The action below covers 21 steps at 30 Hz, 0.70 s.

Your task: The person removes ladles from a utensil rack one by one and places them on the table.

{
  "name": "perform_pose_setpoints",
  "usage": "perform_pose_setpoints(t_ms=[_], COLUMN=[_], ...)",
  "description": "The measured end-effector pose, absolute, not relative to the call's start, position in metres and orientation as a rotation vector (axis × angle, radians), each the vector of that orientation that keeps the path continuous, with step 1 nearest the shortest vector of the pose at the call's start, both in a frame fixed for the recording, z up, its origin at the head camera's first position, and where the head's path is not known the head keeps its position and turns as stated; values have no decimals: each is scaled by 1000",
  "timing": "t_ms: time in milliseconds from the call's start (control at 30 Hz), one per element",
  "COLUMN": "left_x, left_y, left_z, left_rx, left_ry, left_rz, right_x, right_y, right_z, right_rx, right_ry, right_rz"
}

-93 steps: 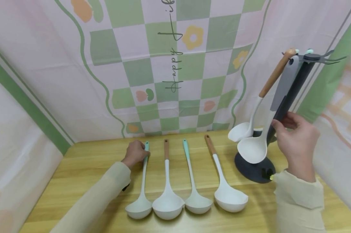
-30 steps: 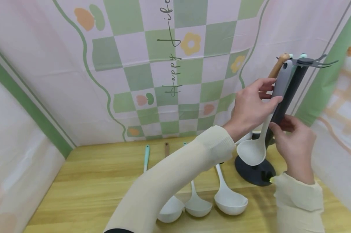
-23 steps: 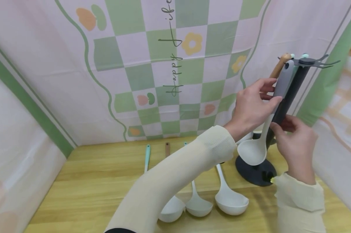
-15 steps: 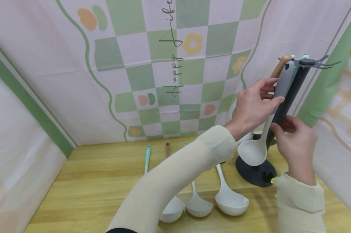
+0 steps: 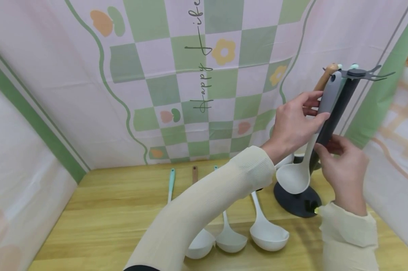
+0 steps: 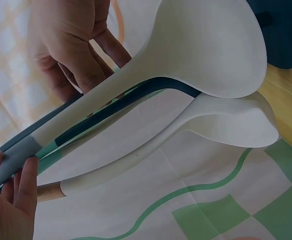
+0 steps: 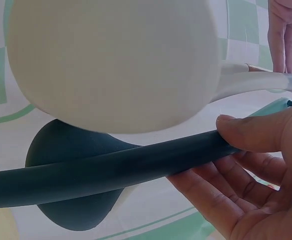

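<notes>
My left hand [image 5: 293,120] pinches the grey handle of a white ladle [image 5: 293,178] hanging from a dark stand [image 5: 346,92]; thumb and fingers lie on either side of the handle. Lower down, my right hand [image 5: 347,169] holds the stand's post, thumb on the near side and fingers behind, plain in the right wrist view along the dark post [image 7: 101,172]. Behind the grey-handled ladle hangs another white ladle [image 6: 235,120] with a wooden handle [image 5: 322,81]. A dark ladle [image 7: 76,150] and mint handles also show close to the post.
Several ladles lie in a row on the wooden table [image 5: 88,226], including a brown-handled one [image 5: 268,235] and a mint-handled one [image 5: 231,241]. My left sleeve [image 5: 204,203] crosses over them, hiding parts. A checked curtain [image 5: 190,75] stands behind the table.
My left hand has left the leftmost ladle's mint handle on the table and moved right and up to the hanging ladle's grey handle. My right hand stays on the post.
</notes>
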<state>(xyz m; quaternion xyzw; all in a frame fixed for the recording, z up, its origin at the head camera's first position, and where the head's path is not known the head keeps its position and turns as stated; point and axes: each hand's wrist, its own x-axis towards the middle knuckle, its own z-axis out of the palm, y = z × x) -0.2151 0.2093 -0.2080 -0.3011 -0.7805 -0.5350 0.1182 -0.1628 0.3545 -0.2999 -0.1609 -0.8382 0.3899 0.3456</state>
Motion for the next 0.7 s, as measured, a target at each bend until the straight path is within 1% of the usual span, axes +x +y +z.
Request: perform_pose_setpoints(t_ms=[700], left_x=[-215], left_y=[205], left_z=[-205], left_rx=[-896], left_ry=[-2247], left_rz=[-1559], right_x=[-162], right_y=[354], right_z=[-300], right_rx=[-448], right_ry=[-2202], right_rz=[978])
